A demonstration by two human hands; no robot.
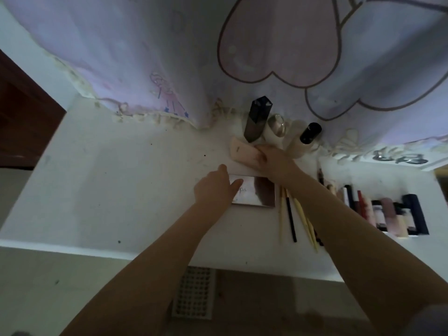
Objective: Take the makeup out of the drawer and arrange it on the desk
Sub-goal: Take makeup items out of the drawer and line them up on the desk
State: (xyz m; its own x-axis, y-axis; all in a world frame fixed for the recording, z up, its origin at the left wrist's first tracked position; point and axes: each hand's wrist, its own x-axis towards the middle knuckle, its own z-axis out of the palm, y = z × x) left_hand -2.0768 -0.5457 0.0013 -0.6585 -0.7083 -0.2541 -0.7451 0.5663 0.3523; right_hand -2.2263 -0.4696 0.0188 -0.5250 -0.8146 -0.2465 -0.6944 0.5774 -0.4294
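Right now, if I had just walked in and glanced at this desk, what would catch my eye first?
Probably the two bare arms reaching across the white desk: the left hand rests on a shiny mirrored palette at the middle, while the right hand holds a pale pink tube just behind it. Next, the big pink heart on the curtain hanging at the back, with dark-capped bottles standing below it.

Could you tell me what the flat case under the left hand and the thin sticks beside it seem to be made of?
The flat palette case looks like glossy metal or metallised plastic, since its lid mirrors the arm. The thin sticks look like matte painted wood or plastic handles, cream and black; too dim to be sure.
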